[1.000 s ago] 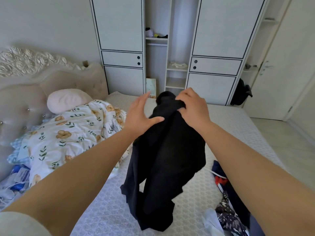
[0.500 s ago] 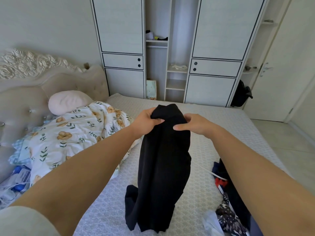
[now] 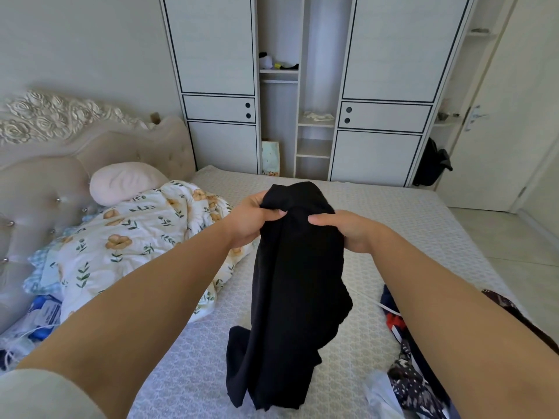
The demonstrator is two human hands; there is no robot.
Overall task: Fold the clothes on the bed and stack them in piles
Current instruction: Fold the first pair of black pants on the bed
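1. the person holds a black garment (image 3: 298, 285) up over the bed (image 3: 378, 213), its top bunched between both hands and its lower end hanging down to touch the bedcover.
2. the left hand (image 3: 252, 220) has its fingers curled round the top left of the cloth; the right hand (image 3: 348, 229) grips the top right, thumb pressed on the front.
3. the step in hand looks like sorting out the garment before folding; no folded pile is visible.
4. the next move likely calls for finding two matching edges, spreading the cloth wide and laying it flat.
5. open bedcover lies ahead and to the right of the hands, toward the wardrobe (image 3: 217, 86).
6. a flowered quilt (image 3: 145, 237) crowds the left, and loose clothes (image 3: 408, 373) lie at the near right edge.
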